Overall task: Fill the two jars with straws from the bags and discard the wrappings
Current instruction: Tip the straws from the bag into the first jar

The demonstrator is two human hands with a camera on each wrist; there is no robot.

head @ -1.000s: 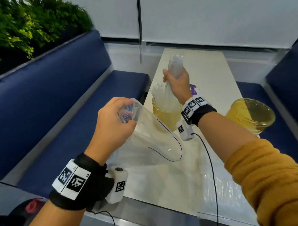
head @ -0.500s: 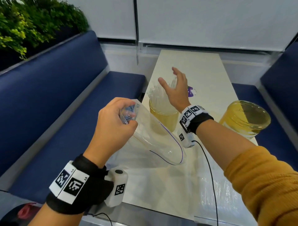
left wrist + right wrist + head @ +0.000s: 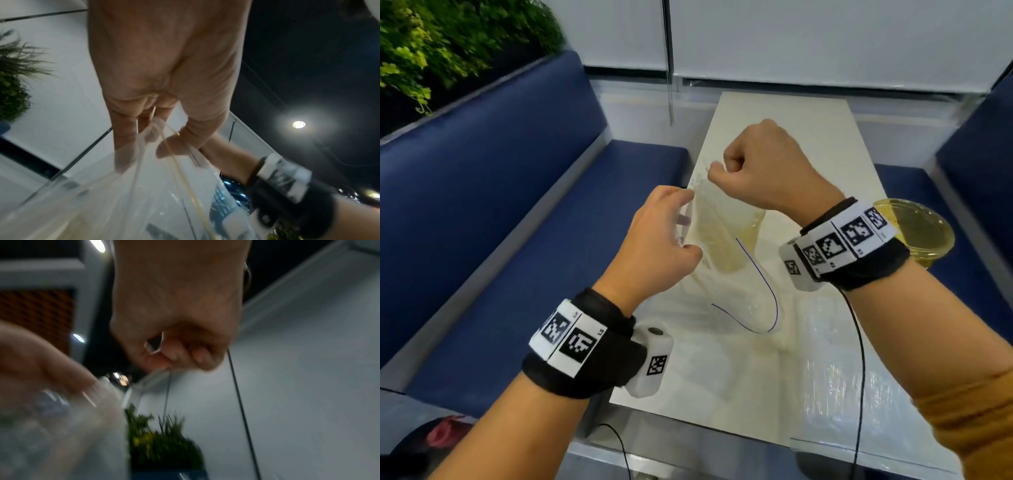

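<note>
My left hand point(image 3: 683, 222) grips the closed end of an emptied clear plastic bag point(image 3: 736, 284) with a blue line along its mouth, held up over the table's left side. My right hand point(image 3: 717, 171) is curled in a fist and pinches the bag's upper edge just beside the left. In the left wrist view my left hand point(image 3: 162, 142) has its fingers curled round the bag point(image 3: 144, 186). The right wrist view shows my right hand point(image 3: 162, 356) pinching clear film. Behind the bag stands a yellow jar point(image 3: 751, 222) holding straws, mostly hidden. A second yellow jar point(image 3: 917, 233) stands at the right, with no straws showing.
Another clear plastic bag point(image 3: 828, 394) lies flat on the near right of the cream table point(image 3: 791, 113). Blue bench seats point(image 3: 571, 240) run along both sides. A plant hedge point(image 3: 448, 44) stands behind the left bench. A black cable point(image 3: 859, 359) hangs from my right wrist.
My right hand let go of the straws in the left jar, came back towards me and pinched the bag's top edge. My left hand lifted the bag further forward.
</note>
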